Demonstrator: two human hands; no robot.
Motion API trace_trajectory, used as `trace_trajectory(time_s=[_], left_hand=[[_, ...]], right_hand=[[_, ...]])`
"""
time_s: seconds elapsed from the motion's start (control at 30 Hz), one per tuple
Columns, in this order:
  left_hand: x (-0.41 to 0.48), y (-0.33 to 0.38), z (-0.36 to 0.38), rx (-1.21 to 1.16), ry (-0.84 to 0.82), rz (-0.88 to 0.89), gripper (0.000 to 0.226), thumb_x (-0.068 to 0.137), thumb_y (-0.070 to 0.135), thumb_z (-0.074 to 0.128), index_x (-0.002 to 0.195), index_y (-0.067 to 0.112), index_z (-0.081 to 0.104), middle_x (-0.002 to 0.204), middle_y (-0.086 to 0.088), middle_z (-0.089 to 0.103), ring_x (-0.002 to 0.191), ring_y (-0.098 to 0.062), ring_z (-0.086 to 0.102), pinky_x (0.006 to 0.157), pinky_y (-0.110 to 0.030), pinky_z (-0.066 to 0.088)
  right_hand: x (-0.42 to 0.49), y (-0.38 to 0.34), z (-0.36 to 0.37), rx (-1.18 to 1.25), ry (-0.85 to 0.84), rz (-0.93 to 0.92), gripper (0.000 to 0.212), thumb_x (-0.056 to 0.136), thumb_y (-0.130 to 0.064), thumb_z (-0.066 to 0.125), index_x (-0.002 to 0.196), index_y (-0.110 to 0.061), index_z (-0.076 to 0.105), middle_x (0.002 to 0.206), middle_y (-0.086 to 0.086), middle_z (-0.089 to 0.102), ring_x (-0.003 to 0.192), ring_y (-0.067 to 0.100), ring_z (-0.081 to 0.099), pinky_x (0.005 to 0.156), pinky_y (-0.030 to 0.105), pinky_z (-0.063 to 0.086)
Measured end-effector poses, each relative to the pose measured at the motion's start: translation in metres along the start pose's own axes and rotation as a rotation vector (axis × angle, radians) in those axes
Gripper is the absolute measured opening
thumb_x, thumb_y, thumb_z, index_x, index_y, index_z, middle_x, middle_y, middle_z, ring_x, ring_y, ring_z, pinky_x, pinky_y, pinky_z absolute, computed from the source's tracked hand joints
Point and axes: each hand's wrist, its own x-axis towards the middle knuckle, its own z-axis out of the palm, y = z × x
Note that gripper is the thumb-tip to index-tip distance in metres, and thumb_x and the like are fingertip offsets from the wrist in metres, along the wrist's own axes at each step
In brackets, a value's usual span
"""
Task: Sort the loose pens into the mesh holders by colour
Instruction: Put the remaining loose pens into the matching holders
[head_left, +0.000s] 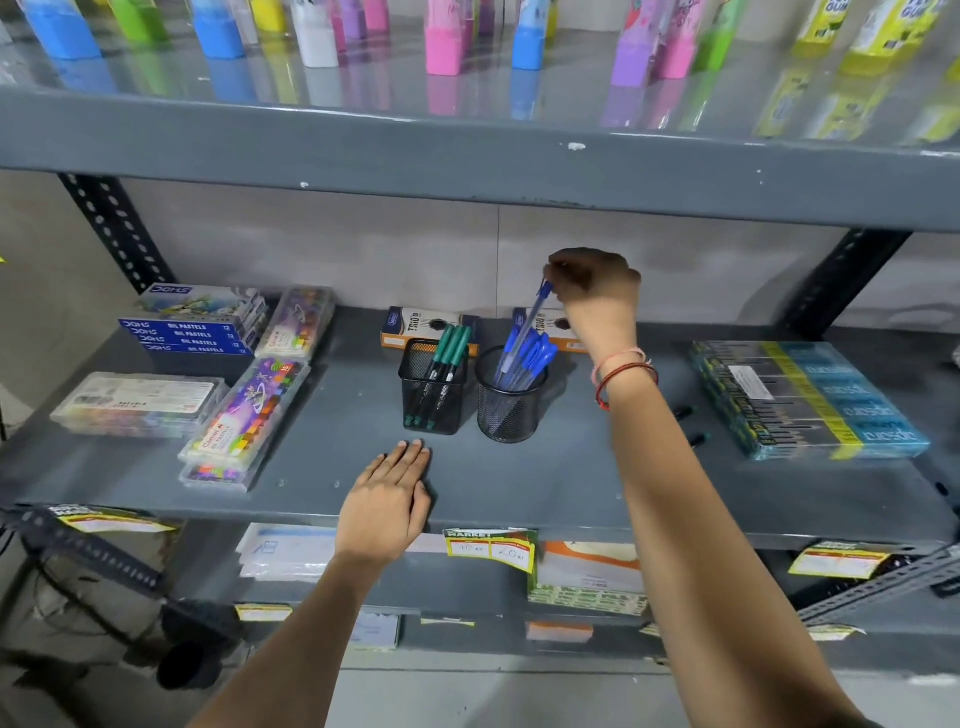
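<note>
Blue pen (530, 325) pinched by right hand (595, 288) fingers over round mesh holder (511, 402); left hand (387, 501) flat on shelf (545, 483), fingers together.

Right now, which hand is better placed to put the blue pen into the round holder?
The right hand. It already pinches the top of the blue pen, whose lower end is inside the round mesh holder among the other blue pens. The left hand lies flat on the shelf, holding nothing.
</note>
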Motion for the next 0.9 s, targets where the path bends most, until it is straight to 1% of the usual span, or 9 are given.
trace_trajectory(time_s=[0.1, 0.17, 0.27, 0.43, 0.5, 0.6, 0.67, 0.77, 0.9], left_hand=[[0.0, 0.001, -0.001, 0.001, 0.005, 0.002, 0.055, 0.085, 0.028, 0.023, 0.122, 0.003, 0.056, 0.128, -0.013, 0.059, 0.122, -0.029, 0.051, 0.103, -0.045, 0.037], [0.0, 0.002, -0.001, 0.003, 0.005, 0.005, 0.056, 0.085, 0.028, 0.023, 0.122, 0.003, 0.057, 0.127, -0.014, 0.059, 0.121, -0.029, 0.051, 0.103, -0.045, 0.037], [0.0, 0.002, -0.001, -0.002, 0.004, 0.01, 0.057, 0.085, 0.029, 0.022, 0.122, 0.002, 0.056, 0.128, -0.015, 0.058, 0.122, -0.03, 0.051, 0.104, -0.045, 0.037], [0.0, 0.002, -0.001, -0.003, 0.002, 0.007, 0.059, 0.085, 0.03, 0.021, 0.123, 0.002, 0.055, 0.13, -0.015, 0.057, 0.124, -0.03, 0.049, 0.105, -0.045, 0.036], [-0.001, 0.002, -0.001, 0.004, 0.001, 0.009, 0.059, 0.085, 0.03, 0.02, 0.124, 0.003, 0.054, 0.13, -0.015, 0.056, 0.124, -0.029, 0.049, 0.105, -0.045, 0.035], [-0.001, 0.003, 0.0, 0.003, -0.002, 0.011, 0.06, 0.084, 0.031, 0.02, 0.124, 0.002, 0.054, 0.131, -0.015, 0.056, 0.124, -0.03, 0.049, 0.105, -0.045, 0.035], [-0.001, 0.004, -0.001, 0.001, 0.002, 0.01, 0.06, 0.084, 0.031, 0.02, 0.123, 0.002, 0.055, 0.13, -0.016, 0.056, 0.123, -0.03, 0.049, 0.105, -0.045, 0.036], [-0.001, 0.004, -0.002, -0.003, 0.004, 0.007, 0.06, 0.084, 0.031, 0.02, 0.122, 0.002, 0.056, 0.13, -0.017, 0.056, 0.123, -0.031, 0.05, 0.104, -0.046, 0.036], [-0.001, 0.004, -0.002, 0.005, -0.006, 0.003, 0.062, 0.084, 0.033, 0.018, 0.125, 0.003, 0.053, 0.132, -0.016, 0.054, 0.125, -0.03, 0.047, 0.106, -0.045, 0.034]], right_hand=[[-0.01, 0.006, 0.006, -0.063, 0.007, -0.042, 0.013, 0.082, -0.005, 0.066, 0.091, 0.003, 0.072, 0.093, 0.021, 0.075, 0.085, 0.033, 0.071, 0.083, 0.034, 0.056], [-0.02, 0.009, 0.018, -0.077, -0.028, -0.014, 0.014, 0.083, -0.005, 0.066, 0.095, 0.002, 0.069, 0.089, 0.022, 0.075, 0.081, 0.031, 0.071, 0.078, 0.029, 0.053], [-0.035, 0.02, 0.032, -0.197, -0.087, 0.031, 0.012, 0.086, -0.01, 0.065, 0.092, 0.001, 0.065, 0.082, 0.022, 0.074, 0.08, 0.034, 0.068, 0.071, 0.032, 0.051], [-0.058, 0.033, 0.034, -0.309, -0.147, 0.014, 0.021, 0.087, -0.017, 0.064, 0.106, -0.009, 0.068, 0.105, 0.016, 0.067, 0.104, 0.032, 0.059, 0.08, 0.038, 0.052], [-0.056, 0.039, 0.021, -0.292, -0.127, 0.01, 0.026, 0.087, -0.02, 0.062, 0.111, -0.01, 0.067, 0.109, 0.016, 0.063, 0.103, 0.032, 0.059, 0.081, 0.037, 0.052], [-0.05, 0.065, -0.01, -0.295, -0.081, 0.072, 0.024, 0.087, -0.009, 0.056, 0.108, -0.008, 0.068, 0.107, 0.018, 0.064, 0.098, 0.037, 0.062, 0.084, 0.042, 0.054], [-0.05, 0.094, -0.029, -0.416, -0.167, 0.169, 0.028, 0.084, 0.002, 0.049, 0.105, -0.004, 0.068, 0.109, 0.021, 0.065, 0.106, 0.037, 0.058, 0.092, 0.042, 0.051], [-0.061, 0.133, -0.044, -0.517, -0.406, 0.354, 0.034, 0.084, 0.009, 0.043, 0.11, 0.0, 0.062, 0.122, 0.023, 0.061, 0.116, 0.037, 0.054, 0.104, 0.041, 0.043], [-0.074, 0.157, -0.045, -0.6, -0.543, 0.34, 0.043, 0.083, 0.013, 0.041, 0.117, -0.006, 0.061, 0.125, 0.02, 0.06, 0.118, 0.037, 0.054, 0.106, 0.044, 0.043]])
